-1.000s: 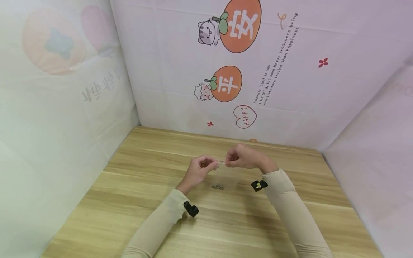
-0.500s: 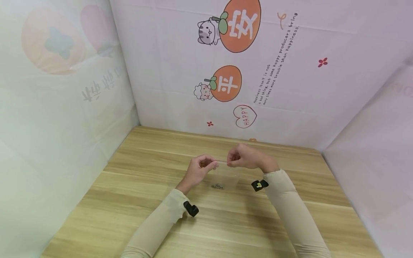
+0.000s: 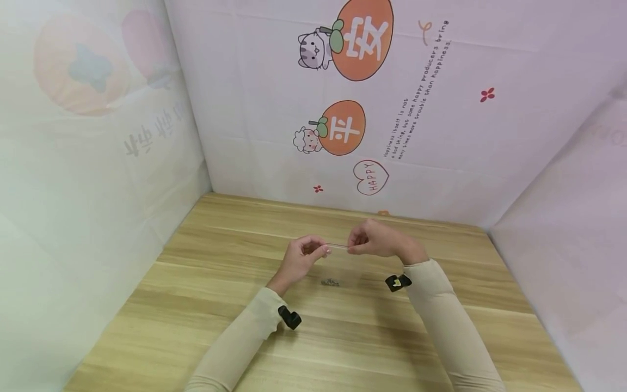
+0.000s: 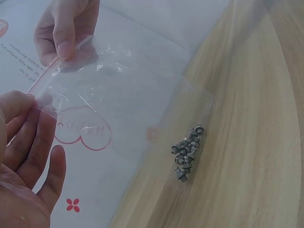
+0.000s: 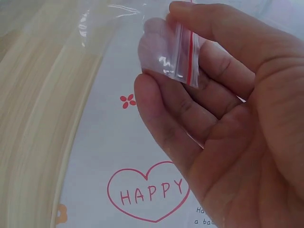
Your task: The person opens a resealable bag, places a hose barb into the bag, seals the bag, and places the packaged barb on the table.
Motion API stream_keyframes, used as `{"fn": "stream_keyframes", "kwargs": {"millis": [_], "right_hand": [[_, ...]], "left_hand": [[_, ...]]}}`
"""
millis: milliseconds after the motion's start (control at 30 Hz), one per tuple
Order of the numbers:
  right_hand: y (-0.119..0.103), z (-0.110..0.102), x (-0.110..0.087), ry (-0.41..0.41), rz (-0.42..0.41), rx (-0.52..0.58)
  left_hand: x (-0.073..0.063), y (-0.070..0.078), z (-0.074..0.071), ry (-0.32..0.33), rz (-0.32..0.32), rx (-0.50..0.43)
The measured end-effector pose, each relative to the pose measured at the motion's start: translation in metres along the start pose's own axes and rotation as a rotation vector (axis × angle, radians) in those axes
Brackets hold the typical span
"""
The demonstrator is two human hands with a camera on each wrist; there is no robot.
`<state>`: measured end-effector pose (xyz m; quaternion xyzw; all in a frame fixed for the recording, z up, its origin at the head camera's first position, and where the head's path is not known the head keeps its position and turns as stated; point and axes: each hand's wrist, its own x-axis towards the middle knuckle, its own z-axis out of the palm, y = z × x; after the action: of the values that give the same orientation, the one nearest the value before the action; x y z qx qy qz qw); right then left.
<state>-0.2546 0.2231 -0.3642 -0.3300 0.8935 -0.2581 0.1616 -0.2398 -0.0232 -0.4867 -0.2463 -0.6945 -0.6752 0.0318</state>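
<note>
Between the two hands hangs a clear zip-lock bag (image 4: 128, 80) with a red line along its top edge. Several small grey metal screws or bolts (image 4: 186, 154) lie bunched in its bottom corner. My left hand (image 3: 300, 260) pinches the top edge at one side between thumb and fingers. Further along that edge, my right hand (image 3: 377, 239) pinches the bag; in the right wrist view its thumb (image 5: 190, 16) lies on the zip strip. The bag's end pokes out between the fingers there. Whether the zip is sealed cannot be told.
A wood-grain table (image 3: 323, 348) lies below the hands. White printed cloth (image 3: 264, 109) stands behind it, and further cloth panels (image 3: 98, 190) rise on the left and right. Each sleeve carries a black wrist camera (image 3: 290, 318).
My right hand has slid a little to the right along the bag's top edge, widening the gap between the hands. The left hand has stayed almost in place.
</note>
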Motion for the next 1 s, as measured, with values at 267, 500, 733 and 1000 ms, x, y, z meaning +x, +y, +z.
{"fn": "stream_keyframes", "kwargs": {"millis": [267,500,733,1000], "right_hand": [[0.0015,0.0001,-0.0007,0.004,-0.024,-0.015],[0.0035,-0.0017,-0.0035,0.01,-0.029,-0.021],[0.005,-0.0017,-0.0068,0.007,-0.016,-0.01],[0.0067,0.0006,-0.0066,0.012,-0.003,-0.01]], "left_hand": [[-0.0001,0.0006,0.0,-0.005,0.008,-0.002],[0.0008,0.0015,0.0,-0.006,-0.007,-0.005],[0.0011,0.0017,-0.0005,-0.004,-0.003,0.005],[-0.0002,0.0019,-0.0009,-0.005,-0.002,0.012]]}}
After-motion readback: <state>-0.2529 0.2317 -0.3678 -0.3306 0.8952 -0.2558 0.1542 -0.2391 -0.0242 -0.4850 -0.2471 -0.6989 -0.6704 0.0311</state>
